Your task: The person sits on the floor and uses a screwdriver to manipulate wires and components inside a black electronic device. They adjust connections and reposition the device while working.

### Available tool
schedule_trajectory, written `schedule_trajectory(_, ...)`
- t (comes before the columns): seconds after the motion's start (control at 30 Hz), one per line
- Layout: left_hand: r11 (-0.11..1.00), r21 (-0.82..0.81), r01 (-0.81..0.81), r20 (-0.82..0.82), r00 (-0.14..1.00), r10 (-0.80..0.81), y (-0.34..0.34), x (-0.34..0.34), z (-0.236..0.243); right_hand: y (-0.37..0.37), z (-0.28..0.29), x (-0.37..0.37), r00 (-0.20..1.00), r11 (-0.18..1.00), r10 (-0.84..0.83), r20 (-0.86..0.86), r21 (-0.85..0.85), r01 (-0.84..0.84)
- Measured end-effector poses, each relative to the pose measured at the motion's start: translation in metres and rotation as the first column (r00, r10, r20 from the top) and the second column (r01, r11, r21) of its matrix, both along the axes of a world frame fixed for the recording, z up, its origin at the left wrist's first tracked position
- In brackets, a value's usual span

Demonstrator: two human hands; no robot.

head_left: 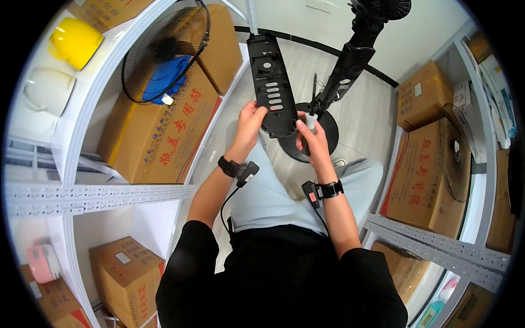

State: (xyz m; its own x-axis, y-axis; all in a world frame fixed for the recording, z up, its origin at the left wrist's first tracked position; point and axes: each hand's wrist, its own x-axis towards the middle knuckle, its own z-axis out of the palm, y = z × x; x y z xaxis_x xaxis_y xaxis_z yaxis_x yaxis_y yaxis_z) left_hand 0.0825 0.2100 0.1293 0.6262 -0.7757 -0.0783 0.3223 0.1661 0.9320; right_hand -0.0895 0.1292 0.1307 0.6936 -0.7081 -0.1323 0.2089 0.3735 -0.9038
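Note:
A long black plastic control panel cover (272,82), with a row of oval button slots and a round hole, is held tilted in front of me. My left hand (251,121) is closed on its lower left edge, thumb on the face. At its lower right corner, my right hand (314,138) pinches the edge. A pale grey cylinder (311,121) shows by the right fingers, and something dark lies below them; I cannot tell whether either is held. Just beyond stands a black pedestal fan (353,63) with its grille off, loose wires near its lower column, on a round base (331,134).
Left shelves hold a large carton (164,131), a wire fan grille (139,60), a blue cloth (167,76), a yellow mug-like container (75,42) and a white one (50,90). Right shelves carry cartons (418,175) and another fan grille (456,158). Wristbands with small cabled boxes sit on both wrists.

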Motion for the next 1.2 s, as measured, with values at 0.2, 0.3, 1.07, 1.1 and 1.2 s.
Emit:
schedule_trajectory(0.2,0.996,-0.001,0.087,0.009,0.996,-0.087,-0.032,-0.007,-0.048,-0.018,-0.019,0.002,0.980,0.994,-0.111,-0.167,-0.026,0.108)
schedule_trajectory(0.3,0.986,0.026,0.166,-0.229,0.961,-0.155,-0.045,-0.003,-0.046,-0.028,-0.035,-0.005,0.970,0.989,-0.141,-0.196,0.011,0.146)
schedule_trajectory(1.07,0.988,-0.145,-0.043,-0.640,0.766,-0.060,-0.082,0.075,-0.144,-0.136,-0.150,0.046,0.558,0.559,-0.509,-0.655,-0.745,-0.364)
schedule_trajectory(1.1,0.991,-0.123,-0.057,-0.650,0.759,-0.037,-0.081,0.077,-0.145,-0.142,-0.156,0.051,0.529,0.562,-0.498,-0.687,-0.720,-0.407)
schedule_trajectory(1.2,0.992,-0.056,-0.110,-0.656,0.753,0.046,-0.075,0.078,-0.143,-0.146,-0.155,0.076,0.385,0.624,-0.403,-0.830,-0.557,-0.548)
